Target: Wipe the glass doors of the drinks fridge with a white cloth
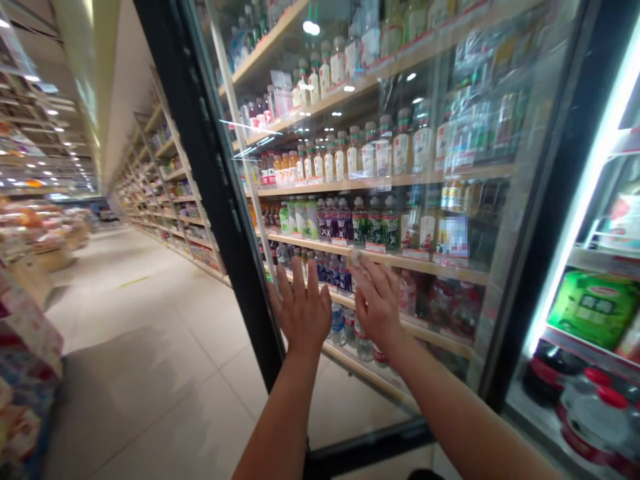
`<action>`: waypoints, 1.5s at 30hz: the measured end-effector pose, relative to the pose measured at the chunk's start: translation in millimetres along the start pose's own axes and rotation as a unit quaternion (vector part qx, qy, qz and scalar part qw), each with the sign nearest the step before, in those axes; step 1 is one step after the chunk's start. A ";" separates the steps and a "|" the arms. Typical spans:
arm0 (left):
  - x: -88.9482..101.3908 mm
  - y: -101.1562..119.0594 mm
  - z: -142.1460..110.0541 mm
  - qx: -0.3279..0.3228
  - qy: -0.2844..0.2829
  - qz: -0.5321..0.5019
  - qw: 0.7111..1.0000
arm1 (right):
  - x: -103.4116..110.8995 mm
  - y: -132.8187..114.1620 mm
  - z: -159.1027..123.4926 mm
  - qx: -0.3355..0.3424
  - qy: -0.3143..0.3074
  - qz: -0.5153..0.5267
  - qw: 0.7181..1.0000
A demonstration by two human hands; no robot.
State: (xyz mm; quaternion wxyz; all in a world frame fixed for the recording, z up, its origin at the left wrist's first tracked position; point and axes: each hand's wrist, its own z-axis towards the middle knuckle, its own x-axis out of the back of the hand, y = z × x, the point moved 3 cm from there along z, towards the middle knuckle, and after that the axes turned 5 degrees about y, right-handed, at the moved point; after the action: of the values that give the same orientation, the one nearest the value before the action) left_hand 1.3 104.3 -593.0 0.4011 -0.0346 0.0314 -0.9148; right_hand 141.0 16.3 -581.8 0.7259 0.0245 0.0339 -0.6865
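Observation:
A tall glass cooler door [440, 220] with a black frame [215, 173] stands swung out in front of me. My left hand [301, 310] lies flat against the glass near the frame's left edge, fingers stretched upward and apart. My right hand [377, 300] is just beside it, also against the glass, fingers extended and slightly blurred at the tips. Neither hand holds anything. Through the glass I see shelves of drink bottles [350, 223] in rows along the aisle.
The open cooler interior at right holds green packets [595, 307] and red-capped jars [600, 407] on lit shelves. A tiled aisle floor [150, 347] stretches away to the left, with shelving along its right side and display stands [25, 360] at the left.

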 end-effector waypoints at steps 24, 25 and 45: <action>2.4 4.5 -2.4 0.020 -0.039 -0.012 0.999 | -13.3 -21.5 28.3 0.064 -0.022 0.027 0.997; 2.2 4.3 -2.8 0.021 -0.041 -0.015 0.999 | -9.0 -14.1 26.5 0.058 -0.016 0.018 0.998; 0.8 2.6 -2.5 0.018 -0.012 -0.011 1.000 | 38.9 69.4 -25.1 0.025 0.030 -0.061 0.997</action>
State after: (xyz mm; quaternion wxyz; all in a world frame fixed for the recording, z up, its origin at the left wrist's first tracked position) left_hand 2.5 102.1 -595.6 0.3916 -0.0392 0.0099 -0.9193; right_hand 212.0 -16.4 -610.8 0.6807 0.0615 0.0400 -0.7289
